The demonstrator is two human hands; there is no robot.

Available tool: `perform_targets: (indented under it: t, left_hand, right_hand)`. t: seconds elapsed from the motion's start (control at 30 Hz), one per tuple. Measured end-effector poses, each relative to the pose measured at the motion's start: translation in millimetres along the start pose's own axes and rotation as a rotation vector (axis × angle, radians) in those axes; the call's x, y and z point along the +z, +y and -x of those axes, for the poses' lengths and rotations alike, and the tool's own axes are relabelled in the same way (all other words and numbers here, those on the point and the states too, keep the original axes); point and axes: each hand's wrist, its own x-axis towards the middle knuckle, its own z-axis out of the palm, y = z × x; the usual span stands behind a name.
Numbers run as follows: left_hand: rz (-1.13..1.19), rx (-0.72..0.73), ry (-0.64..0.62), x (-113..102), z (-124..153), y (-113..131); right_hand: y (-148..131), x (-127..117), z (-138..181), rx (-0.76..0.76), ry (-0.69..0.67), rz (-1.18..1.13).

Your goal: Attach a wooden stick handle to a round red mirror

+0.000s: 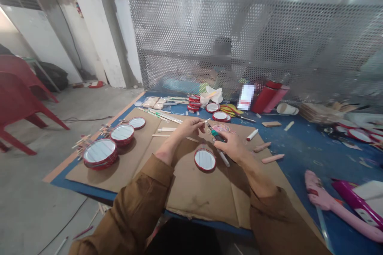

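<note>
My left hand (pixel 191 127) pinches a thin pale stick (pixel 206 120) above the cardboard sheet (pixel 194 199). Green-handled cutting pliers (pixel 217 135) are gripped in my right hand (pixel 235 146), their metal jaws close to the stick; whether they touch it I cannot tell. Just below both hands lies a round white disc with a red rim (pixel 205 160). A slim white tube (pixel 224 158) rests partly under my right hand. Left of my hands are flat wooden sticks (pixel 164 130) and stacks of similar red-rimmed discs (pixel 100 153), with thin sticks poking out at their left.
A perforated metal screen (pixel 179 28) borders the table's far side, with a person behind it. Toward the right are a red bottle (pixel 265 97), a marker (pixel 253 134), a pink glue gun (pixel 326 197) and a purple object (pixel 353 193). Red chairs (pixel 24 99) stand at left.
</note>
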Motion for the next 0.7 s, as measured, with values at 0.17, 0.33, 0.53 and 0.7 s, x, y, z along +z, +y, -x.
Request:
perform_targets:
  t: [0.17, 0.33, 0.53, 0.7]
  left_hand:
    - [0.044, 0.009, -0.052, -1.7, 0.9, 4.1]
    - [0.018, 0.029, 0.051, 6.6, -3.8, -4.6]
    - [0.009, 0.051, 0.075, 9.6, -3.7, -9.8]
    - [-0.038, 0.053, 0.072, 8.2, -2.0, -6.0]
  right_hand:
    - [0.7, -4.4, -0.1, 0.006, -0.072, -0.082]
    - [-2.1, -4.9, 0.6, 0.025, -0.034, -0.109]
    - [-3.5, -3.0, 0.3, 0.131, -0.045, -0.163]
    - [-5.1, -4.0, 1.0, 0.157, -0.075, -0.217]
